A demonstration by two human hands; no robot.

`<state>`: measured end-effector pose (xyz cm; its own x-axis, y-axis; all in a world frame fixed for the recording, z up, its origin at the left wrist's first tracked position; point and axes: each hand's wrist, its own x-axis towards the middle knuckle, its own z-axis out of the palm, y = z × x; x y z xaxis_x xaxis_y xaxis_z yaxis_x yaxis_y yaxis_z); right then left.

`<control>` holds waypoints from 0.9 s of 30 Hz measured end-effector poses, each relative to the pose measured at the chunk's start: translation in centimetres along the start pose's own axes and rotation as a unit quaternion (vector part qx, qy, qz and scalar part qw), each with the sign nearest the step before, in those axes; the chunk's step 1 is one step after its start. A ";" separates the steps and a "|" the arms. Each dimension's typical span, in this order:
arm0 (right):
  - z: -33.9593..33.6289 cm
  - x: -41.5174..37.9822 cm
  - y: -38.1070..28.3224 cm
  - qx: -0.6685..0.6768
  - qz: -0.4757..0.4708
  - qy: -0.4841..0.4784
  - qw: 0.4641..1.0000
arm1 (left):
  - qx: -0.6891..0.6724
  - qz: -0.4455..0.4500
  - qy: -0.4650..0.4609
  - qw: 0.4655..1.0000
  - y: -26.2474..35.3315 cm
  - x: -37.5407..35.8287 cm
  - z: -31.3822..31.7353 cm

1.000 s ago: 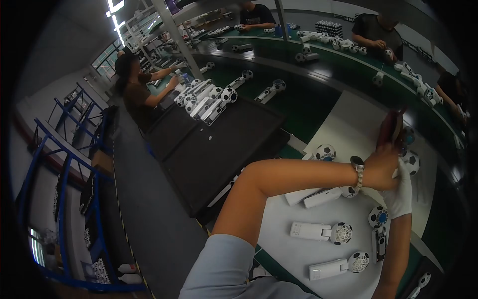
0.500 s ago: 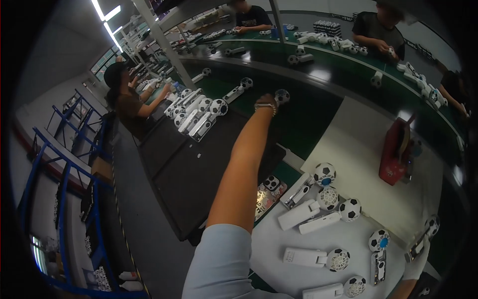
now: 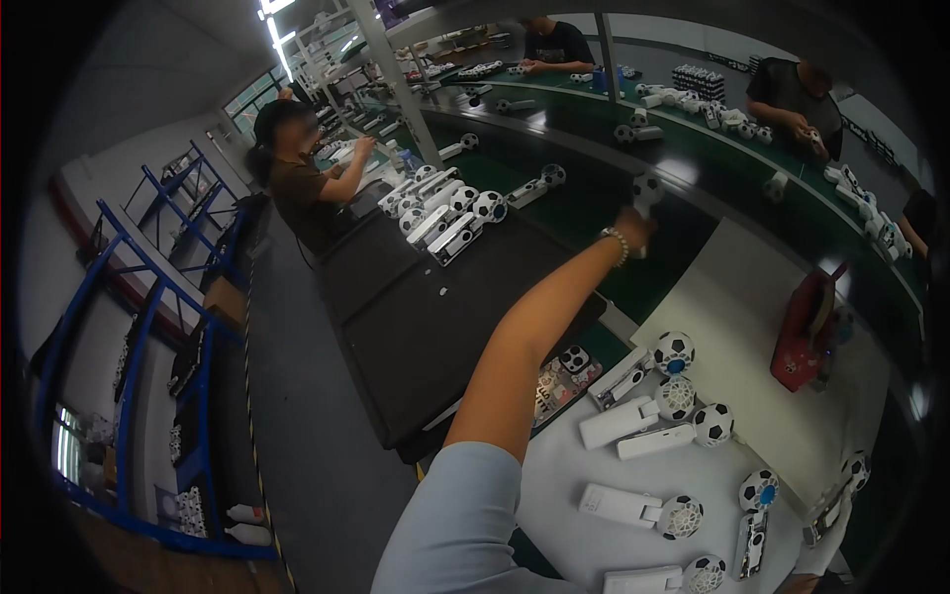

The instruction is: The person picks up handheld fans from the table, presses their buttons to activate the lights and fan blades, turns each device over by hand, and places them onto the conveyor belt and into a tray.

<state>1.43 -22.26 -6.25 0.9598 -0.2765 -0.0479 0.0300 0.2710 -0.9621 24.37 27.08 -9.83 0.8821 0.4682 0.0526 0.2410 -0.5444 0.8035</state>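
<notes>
My left hand (image 3: 636, 236) reaches over the green conveyor, a beaded bracelet on its wrist. Its fingers are closed round a handheld fan with a soccer-ball head (image 3: 648, 188); a bit of white handle shows below the hand. At the lower right edge, my right hand (image 3: 826, 540), white-covered and dim, grips another soccer-ball fan (image 3: 854, 470) whose handle looks open; its fingers are hard to make out. Between the arms, several fans (image 3: 618, 423) lie on a pale worktop (image 3: 564, 485), some with handles uncovered and blue centres showing.
A black tray table (image 3: 416, 327) stands left, with a pile of fans (image 3: 450, 213) at its far end. A red tool or holder (image 3: 804, 327) sits on the cream board (image 3: 722, 297). A phone (image 3: 566, 381) lies by my forearm. Co-workers (image 3: 302, 178) sit along the conveyor (image 3: 554, 129).
My left hand has moved right and drawn back somewhat, with the fan's ball now above the hand. The camera view has turned, shifting the surroundings right and down.
</notes>
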 end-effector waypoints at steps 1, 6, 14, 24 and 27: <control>-1.2 1.7 0.0 0.008 0.115 0.074 0.991 | -0.078 0.019 -0.019 0.997 0.4 -0.6 0.9; 0.1 1.5 -1.3 0.144 0.099 -0.053 0.983 | -0.555 -0.076 -0.302 0.772 10.5 -13.4 0.6; 5.3 -2.4 -6.2 0.233 0.025 -0.173 0.957 | -0.597 -0.046 -0.400 0.693 16.9 -27.4 2.6; 5.4 -2.7 -5.7 0.154 0.030 -0.129 0.979 | -0.575 -0.025 -0.396 0.715 15.8 -32.5 3.2; 6.1 -2.7 -5.5 0.121 0.048 -0.136 0.982 | -0.592 -0.058 -0.377 0.710 15.5 -32.4 2.9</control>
<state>0.40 -17.36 0.78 0.9995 0.0084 -0.0301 -0.0302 0.5032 -0.8636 0.66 1.48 -0.80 0.9577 -0.2862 -0.0296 0.2147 0.6426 0.7355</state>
